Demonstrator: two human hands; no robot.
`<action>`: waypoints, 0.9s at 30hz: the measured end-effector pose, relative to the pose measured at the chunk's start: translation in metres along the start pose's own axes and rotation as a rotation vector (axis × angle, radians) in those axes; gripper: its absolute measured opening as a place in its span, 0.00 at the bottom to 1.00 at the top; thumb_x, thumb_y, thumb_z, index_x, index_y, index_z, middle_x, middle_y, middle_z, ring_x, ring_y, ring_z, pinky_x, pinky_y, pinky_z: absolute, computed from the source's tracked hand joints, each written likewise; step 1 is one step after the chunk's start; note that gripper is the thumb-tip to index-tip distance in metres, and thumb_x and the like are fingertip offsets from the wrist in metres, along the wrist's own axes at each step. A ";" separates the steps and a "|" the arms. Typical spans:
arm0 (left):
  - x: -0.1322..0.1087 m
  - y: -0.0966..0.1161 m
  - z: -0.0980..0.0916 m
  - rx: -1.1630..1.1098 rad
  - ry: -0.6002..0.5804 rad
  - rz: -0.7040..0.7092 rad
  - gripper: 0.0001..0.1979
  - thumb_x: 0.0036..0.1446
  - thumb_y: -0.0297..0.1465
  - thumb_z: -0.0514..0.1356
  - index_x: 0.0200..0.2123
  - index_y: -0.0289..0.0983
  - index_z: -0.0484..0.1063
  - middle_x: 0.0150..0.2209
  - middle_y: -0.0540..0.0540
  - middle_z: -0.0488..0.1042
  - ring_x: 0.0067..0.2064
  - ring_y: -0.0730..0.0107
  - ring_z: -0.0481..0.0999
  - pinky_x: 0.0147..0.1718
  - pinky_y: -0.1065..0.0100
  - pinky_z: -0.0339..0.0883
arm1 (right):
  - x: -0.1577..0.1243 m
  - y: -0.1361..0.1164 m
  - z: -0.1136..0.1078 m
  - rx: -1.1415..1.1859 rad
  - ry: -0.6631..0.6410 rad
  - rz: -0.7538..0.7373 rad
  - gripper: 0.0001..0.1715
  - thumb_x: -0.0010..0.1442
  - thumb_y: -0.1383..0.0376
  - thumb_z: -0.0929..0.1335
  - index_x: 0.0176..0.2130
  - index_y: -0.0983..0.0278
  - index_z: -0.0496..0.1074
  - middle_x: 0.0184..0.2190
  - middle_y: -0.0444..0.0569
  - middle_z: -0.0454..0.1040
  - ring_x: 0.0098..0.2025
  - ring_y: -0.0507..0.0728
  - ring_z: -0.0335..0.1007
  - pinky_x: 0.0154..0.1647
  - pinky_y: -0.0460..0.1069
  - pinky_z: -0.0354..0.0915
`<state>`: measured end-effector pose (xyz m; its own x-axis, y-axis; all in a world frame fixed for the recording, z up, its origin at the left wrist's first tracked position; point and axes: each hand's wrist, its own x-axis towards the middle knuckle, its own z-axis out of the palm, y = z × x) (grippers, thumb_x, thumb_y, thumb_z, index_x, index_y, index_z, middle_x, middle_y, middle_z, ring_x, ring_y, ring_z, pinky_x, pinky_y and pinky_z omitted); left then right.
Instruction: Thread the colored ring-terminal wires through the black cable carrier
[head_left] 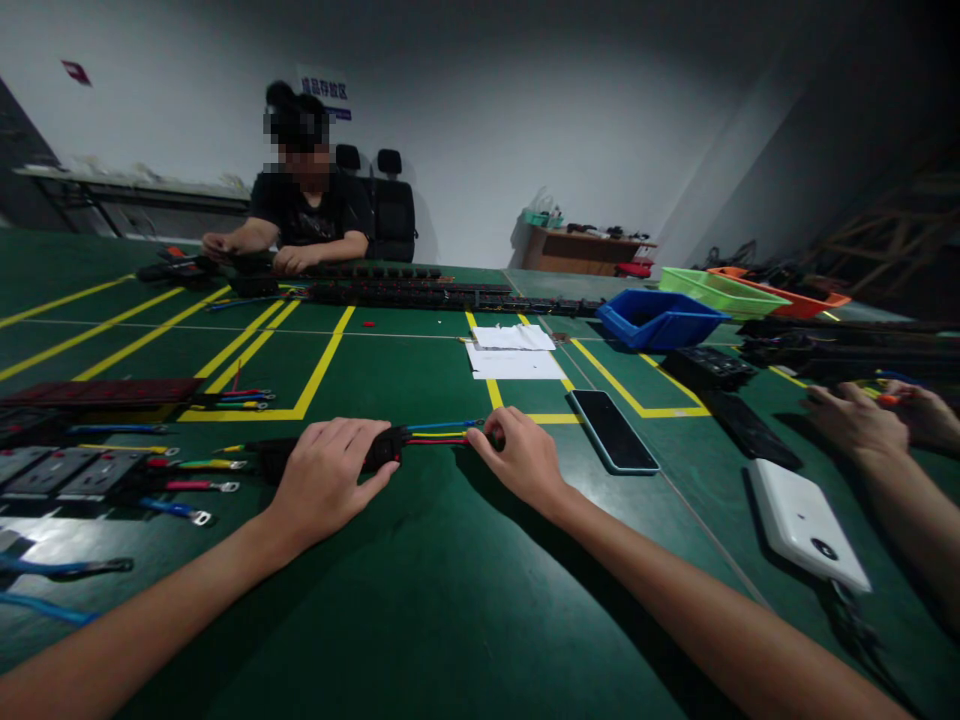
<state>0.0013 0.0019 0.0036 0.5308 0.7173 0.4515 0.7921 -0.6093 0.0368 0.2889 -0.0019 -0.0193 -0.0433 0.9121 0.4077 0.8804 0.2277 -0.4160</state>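
Observation:
My left hand (334, 465) lies over a black block-shaped module (390, 448), its fingers wrapped across the top and the thumb along the near side. From the module's right end run a blue, a yellow-green and a red wire (435, 437). My right hand (521, 458) is closed in a pinch at the far ends of these wires; its fingertips hide the tips. To the left of my left hand lie black socket modules (97, 473) and several coloured wires ending in metal ring lugs (200, 517).
A phone (613, 432) and a white device with a cable (808, 525) lie right of my right hand. Papers (517, 362), a blue bin (660, 320) and long black strips (450, 298) are farther back. A co-worker's hands (859, 420) work at right; another person (311, 205) sits opposite.

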 end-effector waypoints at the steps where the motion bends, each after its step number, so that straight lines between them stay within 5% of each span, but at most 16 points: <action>1: 0.000 0.000 0.000 -0.002 0.001 -0.001 0.21 0.65 0.40 0.60 0.56 0.36 0.72 0.50 0.36 0.79 0.51 0.47 0.77 0.49 0.47 0.69 | 0.001 0.000 0.000 0.004 0.005 0.020 0.16 0.68 0.52 0.67 0.36 0.61 0.71 0.33 0.46 0.73 0.32 0.54 0.66 0.31 0.49 0.52; 12: 0.000 0.001 -0.001 -0.021 0.013 -0.012 0.21 0.64 0.41 0.60 0.56 0.37 0.73 0.50 0.36 0.79 0.50 0.46 0.78 0.49 0.47 0.70 | 0.003 0.004 0.002 0.053 -0.066 -0.006 0.15 0.69 0.56 0.68 0.34 0.61 0.74 0.32 0.46 0.74 0.34 0.55 0.68 0.32 0.49 0.55; 27: 0.000 0.001 0.000 -0.017 0.024 -0.007 0.20 0.64 0.40 0.60 0.55 0.38 0.74 0.50 0.37 0.80 0.50 0.47 0.78 0.49 0.47 0.69 | 0.001 0.002 0.003 0.129 0.043 -0.152 0.12 0.66 0.57 0.69 0.33 0.61 0.69 0.33 0.47 0.73 0.35 0.55 0.68 0.35 0.49 0.59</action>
<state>0.0025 0.0012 0.0040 0.5174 0.7133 0.4728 0.7904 -0.6100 0.0554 0.2888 0.0001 -0.0220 -0.1484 0.8490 0.5071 0.7972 0.4061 -0.4467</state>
